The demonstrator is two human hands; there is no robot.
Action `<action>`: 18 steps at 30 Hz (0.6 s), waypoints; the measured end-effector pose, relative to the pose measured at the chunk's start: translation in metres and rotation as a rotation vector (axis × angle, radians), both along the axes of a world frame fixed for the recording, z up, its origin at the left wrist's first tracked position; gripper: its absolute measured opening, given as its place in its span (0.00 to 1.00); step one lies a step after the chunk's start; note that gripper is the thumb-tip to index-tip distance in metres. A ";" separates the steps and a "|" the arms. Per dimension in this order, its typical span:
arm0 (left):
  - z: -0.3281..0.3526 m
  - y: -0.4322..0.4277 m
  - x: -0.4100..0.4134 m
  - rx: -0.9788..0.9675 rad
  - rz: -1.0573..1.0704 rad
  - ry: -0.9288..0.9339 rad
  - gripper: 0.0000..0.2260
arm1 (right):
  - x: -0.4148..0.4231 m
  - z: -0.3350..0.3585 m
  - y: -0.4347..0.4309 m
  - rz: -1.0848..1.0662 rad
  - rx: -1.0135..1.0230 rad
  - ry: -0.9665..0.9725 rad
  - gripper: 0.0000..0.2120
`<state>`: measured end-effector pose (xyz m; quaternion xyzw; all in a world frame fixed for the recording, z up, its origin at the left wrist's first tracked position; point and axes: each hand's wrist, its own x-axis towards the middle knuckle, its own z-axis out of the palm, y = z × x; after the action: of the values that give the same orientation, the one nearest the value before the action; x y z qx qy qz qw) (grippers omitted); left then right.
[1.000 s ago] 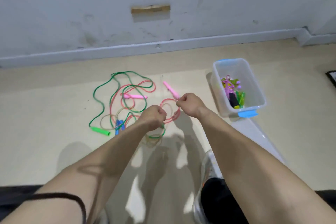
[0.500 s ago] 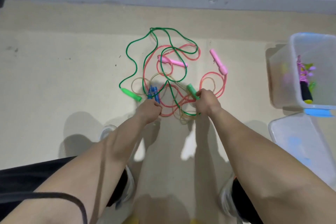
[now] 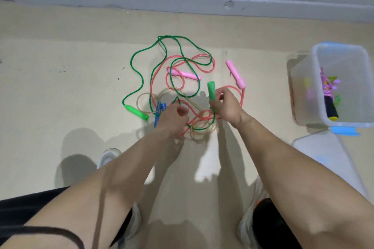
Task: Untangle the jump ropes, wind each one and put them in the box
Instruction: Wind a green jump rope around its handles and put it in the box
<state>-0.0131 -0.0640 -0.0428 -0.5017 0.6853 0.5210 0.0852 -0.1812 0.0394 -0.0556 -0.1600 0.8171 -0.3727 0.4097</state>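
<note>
Left hand [image 3: 174, 116] and right hand [image 3: 227, 108] bare, thin black band [image 3: 60, 230] on left arm, black garment [image 3: 24, 206] on left leg, pale grey trainers [image 3: 107, 157], black cloth [image 3: 271, 226] at right ankle

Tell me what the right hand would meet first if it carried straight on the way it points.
Probably the green rope loop lying just beyond the right hand, then the tip of the middle pink handle. The hand may be above the floor, so it could pass over them.
</note>
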 end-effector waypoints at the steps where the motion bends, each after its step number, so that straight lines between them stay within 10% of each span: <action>1: 0.011 0.002 -0.005 -0.027 -0.016 0.047 0.14 | -0.002 0.020 0.000 -0.045 -0.076 -0.062 0.11; 5: 0.071 0.009 -0.028 -0.131 -0.180 0.159 0.26 | -0.005 0.111 0.000 -0.126 -0.313 -0.282 0.11; 11: 0.153 0.013 -0.028 -0.197 -0.350 0.205 0.07 | 0.000 0.239 0.014 -0.254 -0.502 -0.308 0.07; 18: 0.240 0.006 -0.006 -0.371 -0.683 0.080 0.11 | 0.001 0.322 0.056 -0.173 -0.268 0.092 0.07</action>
<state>-0.0188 -0.0579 0.1975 -0.2308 0.8982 0.3491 0.1346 -0.1801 0.0951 0.2666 -0.1591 0.7886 -0.5048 0.3131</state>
